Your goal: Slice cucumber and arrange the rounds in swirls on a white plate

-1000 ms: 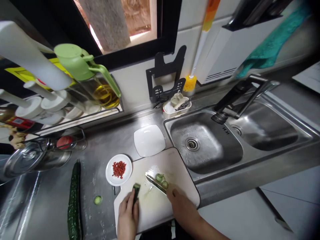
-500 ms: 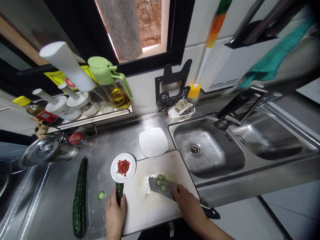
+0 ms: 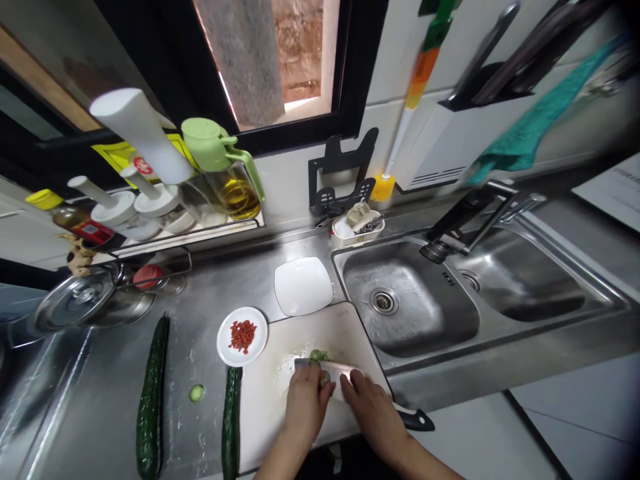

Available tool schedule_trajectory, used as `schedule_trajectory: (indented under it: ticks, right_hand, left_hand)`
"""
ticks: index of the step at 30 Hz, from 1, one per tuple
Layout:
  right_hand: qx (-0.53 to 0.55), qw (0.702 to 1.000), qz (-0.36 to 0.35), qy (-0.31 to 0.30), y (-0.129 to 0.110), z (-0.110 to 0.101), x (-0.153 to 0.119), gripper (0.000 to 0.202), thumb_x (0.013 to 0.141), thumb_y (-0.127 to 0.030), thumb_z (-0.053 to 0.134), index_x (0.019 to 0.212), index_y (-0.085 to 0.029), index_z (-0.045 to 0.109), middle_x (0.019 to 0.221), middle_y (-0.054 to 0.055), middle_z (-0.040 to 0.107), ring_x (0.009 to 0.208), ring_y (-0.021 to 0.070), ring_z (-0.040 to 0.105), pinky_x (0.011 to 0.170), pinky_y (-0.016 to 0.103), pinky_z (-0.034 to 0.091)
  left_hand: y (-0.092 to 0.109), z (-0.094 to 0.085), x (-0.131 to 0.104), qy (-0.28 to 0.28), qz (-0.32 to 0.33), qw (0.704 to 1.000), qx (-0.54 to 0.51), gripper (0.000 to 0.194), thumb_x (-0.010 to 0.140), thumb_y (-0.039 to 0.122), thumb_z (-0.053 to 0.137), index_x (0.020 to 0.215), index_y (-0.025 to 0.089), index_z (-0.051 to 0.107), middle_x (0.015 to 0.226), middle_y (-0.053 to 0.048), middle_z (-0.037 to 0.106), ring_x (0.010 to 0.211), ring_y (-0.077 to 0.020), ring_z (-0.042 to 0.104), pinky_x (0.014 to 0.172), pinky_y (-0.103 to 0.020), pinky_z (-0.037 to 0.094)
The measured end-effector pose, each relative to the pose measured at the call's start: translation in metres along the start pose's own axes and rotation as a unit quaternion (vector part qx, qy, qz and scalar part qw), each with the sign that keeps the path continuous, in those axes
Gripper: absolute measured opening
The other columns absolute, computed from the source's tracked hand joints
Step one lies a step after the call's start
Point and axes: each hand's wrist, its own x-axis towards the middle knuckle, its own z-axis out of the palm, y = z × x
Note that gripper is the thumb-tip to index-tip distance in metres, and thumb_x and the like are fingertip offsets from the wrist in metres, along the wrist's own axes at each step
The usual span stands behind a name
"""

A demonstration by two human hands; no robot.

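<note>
My right hand (image 3: 373,407) holds a kitchen knife (image 3: 340,393) low over the cutting board (image 3: 270,427); its black handle sticks out past the hand on the right. My left hand (image 3: 306,400) is at the blade, its fingers closed around cucumber slices (image 3: 325,378) there and partly hiding them. More slices show just behind the knife's upper edge. A length of cucumber (image 3: 231,420) lies along the board's left edge. Farther left are a single cucumber slice (image 3: 197,393) and a whole cucumber (image 3: 152,400) on the steel counter.
A small plate of red berries (image 3: 243,357) touches the board's upper left corner. Behind the board sits a white square dish (image 3: 303,287). The double sink (image 3: 410,293) with its faucet (image 3: 455,220) is to the right. A condiment rack (image 3: 215,233) runs along the back left.
My left hand has let go of the cucumber piece by the board's left edge and moved right to the slices at the blade. The knife stays in my right hand, its blade turned more edge-on.
</note>
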Motion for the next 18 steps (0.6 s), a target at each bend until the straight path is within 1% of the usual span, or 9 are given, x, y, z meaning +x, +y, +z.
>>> schedule_trajectory:
  ticks: [2,5,8,12,15,18]
  right_hand:
    - [-0.018,1.000,0.006,0.001,0.001,0.000,-0.002,0.044,0.077,0.002,0.047,0.116,-0.019,0.051,0.106,0.009,0.059,0.086,0.0213,0.058,0.069,0.030,0.042]
    - [-0.021,0.999,0.022,-0.008,0.003,0.000,-0.008,0.046,0.076,0.003,0.048,0.115,-0.020,0.052,0.106,0.008,0.059,0.087,0.0220,0.058,0.070,0.031,0.043]
    - [0.016,0.999,0.037,-0.029,0.006,-0.002,-0.018,0.048,0.076,0.004,0.046,0.116,-0.021,0.052,0.106,0.008,0.059,0.087,0.0208,0.058,0.072,0.030,0.043]
    - [0.080,0.991,0.064,-0.085,0.009,-0.008,-0.032,0.051,0.075,0.006,0.039,0.113,-0.023,0.056,0.107,0.008,0.059,0.091,0.0198,0.059,0.077,0.028,0.041]
    - [0.119,0.982,0.077,-0.123,0.012,-0.015,-0.042,0.053,0.075,0.005,0.036,0.114,-0.023,0.057,0.108,0.008,0.059,0.091,0.0189,0.059,0.079,0.027,0.041]
    - [0.137,0.976,0.087,-0.142,0.015,-0.023,-0.047,0.052,0.075,0.003,0.035,0.115,-0.023,0.056,0.109,0.009,0.059,0.088,0.0182,0.060,0.079,0.027,0.041]
  left_hand:
    - [0.000,0.006,0.012,-0.002,-0.007,1.000,0.001,0.004,0.078,0.023,0.057,0.077,0.019,0.056,0.077,-0.004,0.059,0.077,-0.0199,0.053,0.068,-0.030,0.040]
    - [-0.008,0.010,0.025,-0.002,0.002,1.000,-0.008,0.004,0.079,0.022,0.054,0.075,0.019,0.054,0.078,-0.004,0.058,0.078,-0.0193,0.052,0.069,-0.030,0.039]
    - [-0.016,0.014,0.033,-0.002,0.003,1.000,-0.012,0.005,0.078,0.022,0.054,0.074,0.019,0.053,0.078,-0.003,0.057,0.080,-0.0194,0.051,0.071,-0.031,0.039]
    - [-0.025,0.017,0.037,-0.027,-0.005,0.999,-0.023,0.003,0.076,0.021,0.055,0.078,0.018,0.055,0.081,-0.004,0.058,0.082,-0.0198,0.051,0.074,-0.032,0.040]
    - [-0.028,0.016,0.036,-0.043,0.003,0.999,-0.031,0.017,0.076,0.017,0.054,0.091,0.019,0.059,0.088,-0.005,0.059,0.086,-0.0200,0.053,0.077,-0.033,0.042]
    - [-0.029,0.015,0.036,-0.050,0.024,0.998,-0.043,0.028,0.077,0.015,0.052,0.103,0.021,0.061,0.094,-0.006,0.060,0.092,-0.0203,0.054,0.081,-0.034,0.043]
